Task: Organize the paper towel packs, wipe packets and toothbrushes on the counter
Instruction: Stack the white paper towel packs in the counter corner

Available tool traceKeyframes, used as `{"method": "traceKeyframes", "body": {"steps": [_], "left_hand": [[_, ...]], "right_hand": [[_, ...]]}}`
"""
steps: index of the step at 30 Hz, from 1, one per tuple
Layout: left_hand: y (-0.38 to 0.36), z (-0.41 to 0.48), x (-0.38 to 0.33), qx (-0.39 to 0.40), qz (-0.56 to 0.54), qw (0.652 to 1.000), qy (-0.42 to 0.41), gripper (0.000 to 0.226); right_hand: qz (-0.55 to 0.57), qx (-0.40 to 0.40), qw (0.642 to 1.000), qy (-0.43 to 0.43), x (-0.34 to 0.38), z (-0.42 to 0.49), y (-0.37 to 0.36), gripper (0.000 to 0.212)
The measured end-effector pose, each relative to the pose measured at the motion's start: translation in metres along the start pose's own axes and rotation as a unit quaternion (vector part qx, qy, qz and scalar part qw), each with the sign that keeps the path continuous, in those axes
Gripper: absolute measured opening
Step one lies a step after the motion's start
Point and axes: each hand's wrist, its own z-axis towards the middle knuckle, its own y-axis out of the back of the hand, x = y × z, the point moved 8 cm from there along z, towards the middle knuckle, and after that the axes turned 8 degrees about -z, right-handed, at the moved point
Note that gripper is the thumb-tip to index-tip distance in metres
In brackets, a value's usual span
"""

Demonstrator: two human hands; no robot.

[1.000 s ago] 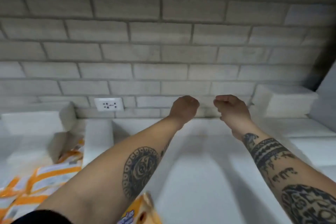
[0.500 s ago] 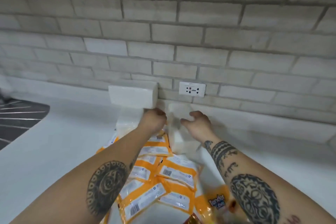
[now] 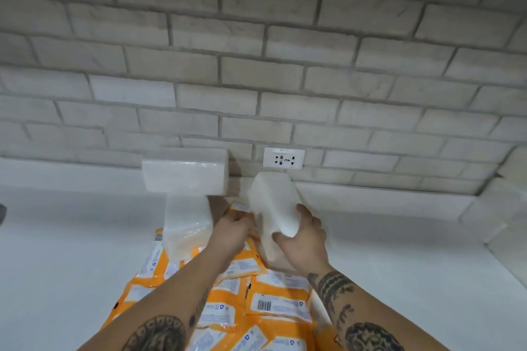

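White wall socket (image 3: 284,159) on brick wall (image 3: 256,51)

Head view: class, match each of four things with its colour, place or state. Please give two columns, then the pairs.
Things:
1. right hand
2. wipe packets
3. socket
4. counter

Descriptions:
A. orange and white, lying in a heap
B. plain white, beneath the heap
C. grips a tilted paper towel pack
D. set in the brick wall

Pairs: 1-C, 2-A, 3-D, 4-B
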Motion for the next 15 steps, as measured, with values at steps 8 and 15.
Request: {"method": "traceKeyframes", "body": {"steps": [8, 15], "left_hand": [[-0.096, -0.001, -0.031, 0.102, -0.184, 0.975, 0.076, 0.093], [-0.167, -0.018, -0.083, 0.209, -0.213, 0.954, 0.011, 0.075]], "right_hand": [[-0.032, -0.102, 0.989, 0.106, 0.019, -0.040, 0.068, 0.107], [0.131, -0.154, 0.978, 0.041, -0.037, -0.051, 0.165, 0.089]]}}
